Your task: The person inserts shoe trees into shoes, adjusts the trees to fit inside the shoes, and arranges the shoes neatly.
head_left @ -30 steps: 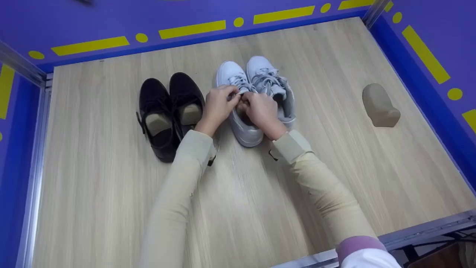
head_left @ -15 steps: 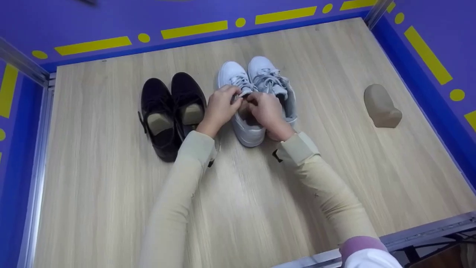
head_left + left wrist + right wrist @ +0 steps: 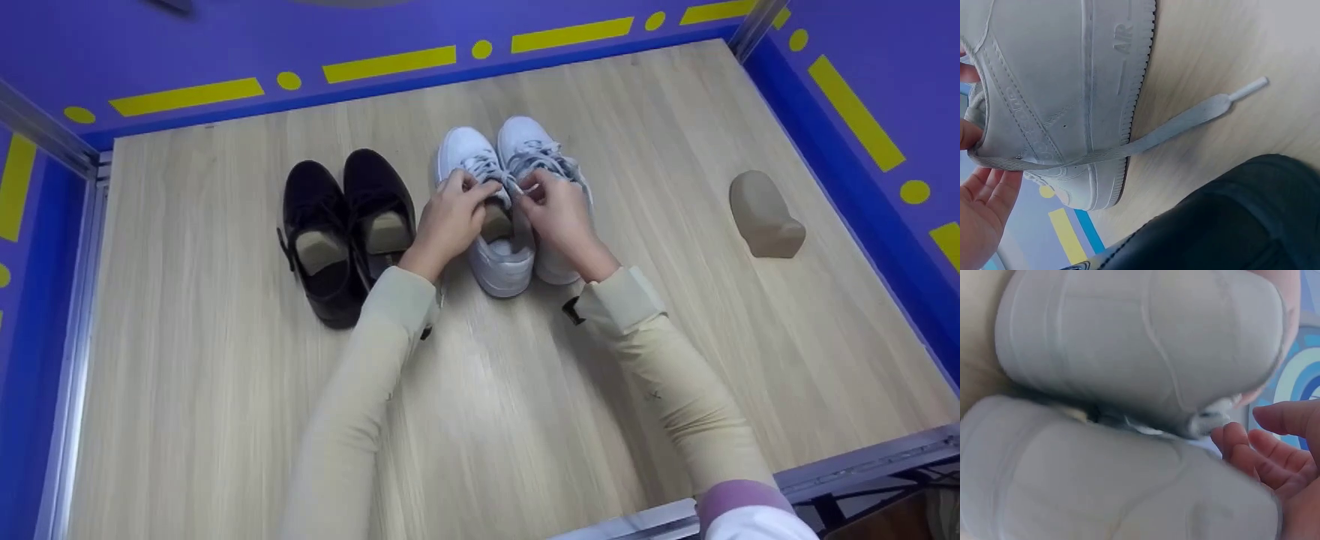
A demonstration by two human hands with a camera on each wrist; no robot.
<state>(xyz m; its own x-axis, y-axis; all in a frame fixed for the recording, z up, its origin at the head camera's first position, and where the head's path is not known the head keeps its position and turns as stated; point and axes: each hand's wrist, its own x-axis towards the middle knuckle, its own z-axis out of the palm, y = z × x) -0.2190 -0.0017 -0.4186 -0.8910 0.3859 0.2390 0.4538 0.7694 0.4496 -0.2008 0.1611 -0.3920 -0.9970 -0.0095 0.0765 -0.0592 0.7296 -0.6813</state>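
Observation:
A pair of white sneakers stands side by side in the head view, toes away from me: a left sneaker [image 3: 504, 276] and a right sneaker [image 3: 519, 133]. My left hand [image 3: 448, 219] is over the left sneaker's collar and pinches a flat grey shoelace [image 3: 1176, 125]. In the left wrist view, the lace's tipped end trails down past the sole. My right hand [image 3: 562, 214] is above the inner side, beside the laces between the two shoes. Its thumb stands apart from the bent fingers [image 3: 1235, 439] in the right wrist view, with no lace visible between them.
Black shoes [image 3: 319, 292] with beige inserts stand left of the sneakers. Far right on the wooden tabletop [image 3: 225, 420] lies a beige shoe-shaped insert [image 3: 761, 214]. Purple-blue panels with yellow marks [image 3: 390, 64] border the back and sides.
My right hand has come out of the left sneaker's opening and moved right and slightly up, its fingers parting from the left hand. The left hand stays near the collar.

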